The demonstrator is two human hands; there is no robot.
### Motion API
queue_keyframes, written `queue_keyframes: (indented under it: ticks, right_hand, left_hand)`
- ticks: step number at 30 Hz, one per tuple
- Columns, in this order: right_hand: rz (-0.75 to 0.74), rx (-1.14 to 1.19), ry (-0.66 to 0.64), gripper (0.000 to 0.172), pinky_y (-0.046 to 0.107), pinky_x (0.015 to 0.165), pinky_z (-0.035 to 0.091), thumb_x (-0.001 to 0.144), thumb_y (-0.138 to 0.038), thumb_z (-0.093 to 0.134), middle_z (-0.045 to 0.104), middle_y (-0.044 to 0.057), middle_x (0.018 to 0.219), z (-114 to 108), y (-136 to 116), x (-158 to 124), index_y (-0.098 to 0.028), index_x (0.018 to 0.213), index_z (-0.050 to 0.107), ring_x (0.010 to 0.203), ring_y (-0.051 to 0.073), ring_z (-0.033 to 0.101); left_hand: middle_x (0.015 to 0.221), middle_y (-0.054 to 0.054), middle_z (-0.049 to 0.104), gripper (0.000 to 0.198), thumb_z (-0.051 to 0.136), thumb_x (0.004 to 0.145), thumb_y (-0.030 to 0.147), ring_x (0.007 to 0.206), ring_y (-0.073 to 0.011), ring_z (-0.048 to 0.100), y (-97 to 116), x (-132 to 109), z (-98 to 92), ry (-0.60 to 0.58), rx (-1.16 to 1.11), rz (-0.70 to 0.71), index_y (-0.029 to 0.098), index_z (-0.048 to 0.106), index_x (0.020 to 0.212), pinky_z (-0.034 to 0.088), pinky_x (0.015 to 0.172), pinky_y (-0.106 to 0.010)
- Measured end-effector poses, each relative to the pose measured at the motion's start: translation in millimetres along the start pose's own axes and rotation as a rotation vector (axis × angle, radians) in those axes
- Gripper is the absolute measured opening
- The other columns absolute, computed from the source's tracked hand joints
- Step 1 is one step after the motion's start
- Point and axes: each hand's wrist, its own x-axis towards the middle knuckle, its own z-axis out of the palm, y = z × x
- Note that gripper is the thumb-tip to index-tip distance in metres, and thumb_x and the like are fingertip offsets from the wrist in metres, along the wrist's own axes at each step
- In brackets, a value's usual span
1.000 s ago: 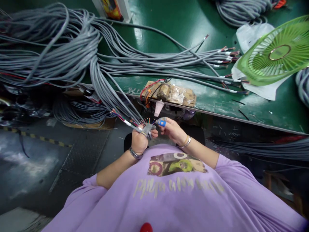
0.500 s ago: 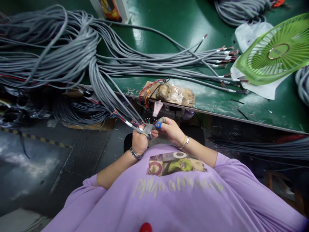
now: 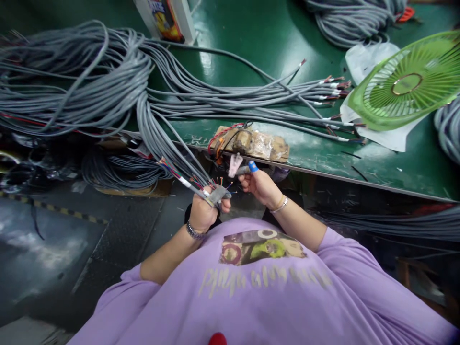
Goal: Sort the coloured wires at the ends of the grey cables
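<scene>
My left hand (image 3: 203, 211) is closed around grey cables (image 3: 194, 188) at their stripped ends. Grey wrapping covers part of its fingers, and thin coloured wires (image 3: 220, 182) fan out above them. One cable end with a white sleeve (image 3: 185, 181) and loose coloured strands sticks out to the left. Apart from the wires, my right hand (image 3: 264, 187) is raised near the table edge, beside a pale pink piece (image 3: 235, 165). Its thumb wears a blue wrap, its outstretched forefinger a grey one; the other fingers are loosely bent. I see nothing held in it.
A large bundle of grey cables (image 3: 89, 86) lies on the green table (image 3: 244, 24), its stripped ends reaching right. A taped cardboard block (image 3: 262, 143) with red and black leads sits at the front edge. At the right stands a green fan (image 3: 406, 84); a cable coil (image 3: 122, 170) lies below left.
My right hand has moved away from the wires, up and to the right towards the table edge. My left hand has shifted slightly left and down, still gripping the cables.
</scene>
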Motion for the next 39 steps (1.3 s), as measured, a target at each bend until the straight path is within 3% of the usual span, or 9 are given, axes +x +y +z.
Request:
queue_keyframes:
  ticks: [5, 10, 15, 22, 30, 39]
  right_hand:
    - [0.051, 0.007, -0.144, 0.056, 0.018, 0.048, 0.041, 0.072, -0.070, 0.066, 0.063, 0.002, 0.073, 11, -11, 11, -0.015, 0.082, 0.065, 0.055, 0.007, 0.050]
    - [0.116, -0.015, -0.266, 0.052, 0.020, 0.051, 0.045, 0.060, -0.059, 0.082, 0.065, 0.002, 0.075, 12, -8, -3, -0.014, 0.080, 0.066, 0.057, 0.008, 0.052]
    - [0.089, -0.115, -0.208, 0.039, 0.020, 0.052, 0.041, 0.056, -0.042, 0.087, 0.055, -0.004, 0.059, 13, -2, -14, -0.016, 0.070, 0.061, 0.052, 0.007, 0.047]
    - [-0.052, -0.173, -0.140, 0.024, 0.021, 0.054, 0.036, 0.062, -0.031, 0.078, 0.059, -0.002, 0.060, 16, 4, -14, -0.015, 0.066, 0.060, 0.054, 0.008, 0.048]
    - [-0.014, -0.163, -0.146, 0.034, 0.023, 0.055, 0.039, 0.060, -0.041, 0.083, 0.061, -0.001, 0.064, 19, 3, -17, -0.016, 0.073, 0.062, 0.056, 0.009, 0.051]
    - [-0.084, -0.155, -0.009, 0.030, 0.022, 0.053, 0.036, 0.060, -0.036, 0.082, 0.057, -0.003, 0.059, 21, 9, -19, -0.016, 0.066, 0.060, 0.054, 0.007, 0.045]
  left_hand:
    - [0.046, -0.002, 0.061, 0.034, 0.074, 0.069, 0.045, 0.033, -0.0106, 0.052, 9, 4, 6.1, -0.086, -0.020, -0.026, 0.015, 0.063, 0.059, 0.042, 0.033, -0.021]
    - [0.046, -0.002, 0.062, 0.032, 0.073, 0.069, 0.045, 0.034, -0.0112, 0.053, 4, 4, 5.8, -0.068, 0.003, -0.064, 0.015, 0.064, 0.063, 0.043, 0.035, -0.022]
    - [0.048, -0.003, 0.063, 0.031, 0.072, 0.072, 0.043, 0.036, -0.0111, 0.054, -8, 1, 1.1, -0.069, 0.084, -0.079, 0.015, 0.064, 0.061, 0.044, 0.038, -0.021]
    - [0.049, -0.003, 0.064, 0.031, 0.070, 0.075, 0.043, 0.038, -0.0112, 0.055, -13, 0, -2.3, -0.095, 0.117, -0.067, 0.015, 0.064, 0.062, 0.043, 0.040, -0.021]
    - [0.050, -0.003, 0.064, 0.030, 0.071, 0.075, 0.041, 0.039, -0.0115, 0.056, -16, 0, -5.0, -0.098, 0.104, -0.051, 0.015, 0.064, 0.061, 0.044, 0.040, -0.022]
    - [0.051, -0.002, 0.064, 0.030, 0.070, 0.074, 0.044, 0.039, -0.0115, 0.056, -16, 0, -0.3, -0.005, 0.081, -0.065, 0.016, 0.063, 0.064, 0.044, 0.040, -0.021]
